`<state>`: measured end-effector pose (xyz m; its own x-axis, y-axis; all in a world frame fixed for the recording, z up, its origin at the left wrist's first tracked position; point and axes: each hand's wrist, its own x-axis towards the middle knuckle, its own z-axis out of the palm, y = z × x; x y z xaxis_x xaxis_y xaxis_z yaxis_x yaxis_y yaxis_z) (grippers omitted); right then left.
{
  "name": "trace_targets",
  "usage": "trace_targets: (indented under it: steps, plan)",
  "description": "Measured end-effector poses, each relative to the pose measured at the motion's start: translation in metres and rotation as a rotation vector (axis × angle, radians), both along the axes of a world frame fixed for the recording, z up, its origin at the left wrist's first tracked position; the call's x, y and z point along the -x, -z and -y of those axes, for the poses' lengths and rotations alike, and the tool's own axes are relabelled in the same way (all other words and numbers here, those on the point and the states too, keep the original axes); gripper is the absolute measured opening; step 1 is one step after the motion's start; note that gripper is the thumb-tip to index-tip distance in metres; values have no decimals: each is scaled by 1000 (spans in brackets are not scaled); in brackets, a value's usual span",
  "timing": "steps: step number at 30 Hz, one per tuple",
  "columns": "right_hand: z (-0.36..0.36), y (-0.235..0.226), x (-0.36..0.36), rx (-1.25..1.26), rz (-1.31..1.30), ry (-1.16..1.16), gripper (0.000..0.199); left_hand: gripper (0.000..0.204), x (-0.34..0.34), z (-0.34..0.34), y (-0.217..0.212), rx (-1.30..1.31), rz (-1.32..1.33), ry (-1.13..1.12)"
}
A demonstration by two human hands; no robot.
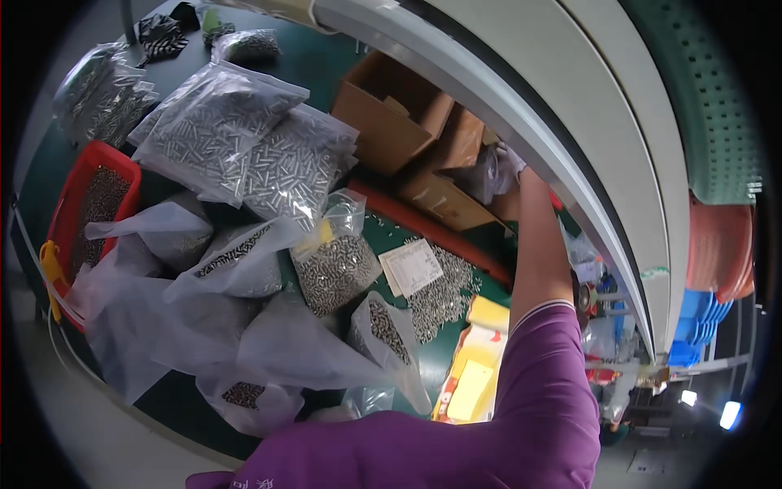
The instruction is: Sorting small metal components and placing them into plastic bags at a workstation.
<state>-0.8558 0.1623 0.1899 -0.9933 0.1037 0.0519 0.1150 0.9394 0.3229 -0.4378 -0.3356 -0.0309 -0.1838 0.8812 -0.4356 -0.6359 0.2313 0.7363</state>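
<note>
My right hand (513,160) is stretched far out at the end of my bare forearm, at an open cardboard box (448,200). It is beside or against a crumpled clear plastic bag (486,178) in that box. The fingers are small and partly hidden, so their grip does not show. My left hand is not in view; only a bit of purple sleeve appears at the lower left. Loose metal screws or pins (444,306) lie piled near the forearm, with paper slips (414,267) on top. A yellow and red package (474,371) lies beside my upper arm.
Large clear bags of metal pins (285,163) lie on the green table. Open bags of small metal parts (334,273) crowd the near left, beside a red bin (122,155). Another cardboard box (383,122) stands behind. A pale curved frame (521,98) overhangs the right.
</note>
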Motion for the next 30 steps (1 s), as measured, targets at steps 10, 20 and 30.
trace_targets:
  steps: [10, 20, 30]
  plan:
    - [-7, 62, 60, 217, -176, 381, 53, 24, 25, -11, 3, 302, -320, -19]
    - [1, 73, -7, 1715, -921, 13, 22, 22, -17, -3, -58, 507, -561, 175]
    - [139, -102, -210, 2745, -709, -260, 30, 33, -72, 45, -58, 164, -442, -173]
